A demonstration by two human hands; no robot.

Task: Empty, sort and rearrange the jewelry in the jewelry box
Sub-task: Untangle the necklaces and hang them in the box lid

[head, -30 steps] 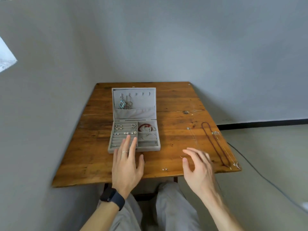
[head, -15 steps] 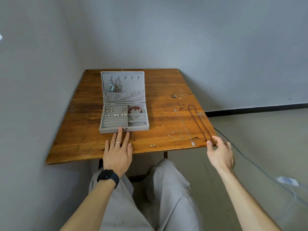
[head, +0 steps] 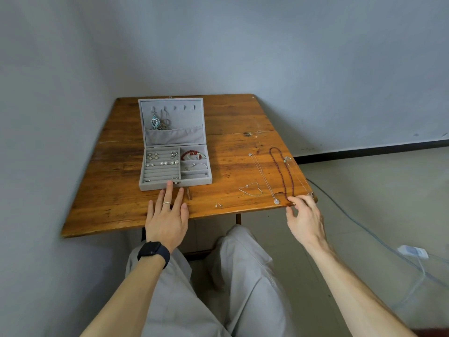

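Observation:
A grey jewelry box [head: 173, 144] stands open on the wooden table [head: 121, 186], with earrings in its ring rows, a red bead bracelet [head: 190, 154] in a right compartment and pendants hanging in the lid. My left hand [head: 167, 215] lies flat on the table, its middle fingertip touching the box's front wall. On the right lie a dark red bead necklace [head: 281, 171], a thin silver pendant chain [head: 263, 178], a small silver chain [head: 251, 190] and a pair of studs [head: 218, 205]. My right hand [head: 305, 216] reaches the table's near right corner, fingertips at the bead necklace's near end.
The table stands in a corner, with a grey wall along its left side and behind it. A cable and a white adapter [head: 413, 252] lie on the floor to the right. My knees in grey trousers are under the table's front edge.
My right hand swung from the table's front middle out to the right corner and now comes back onto the edge by the bead necklace. The left hand slid back slightly from the box.

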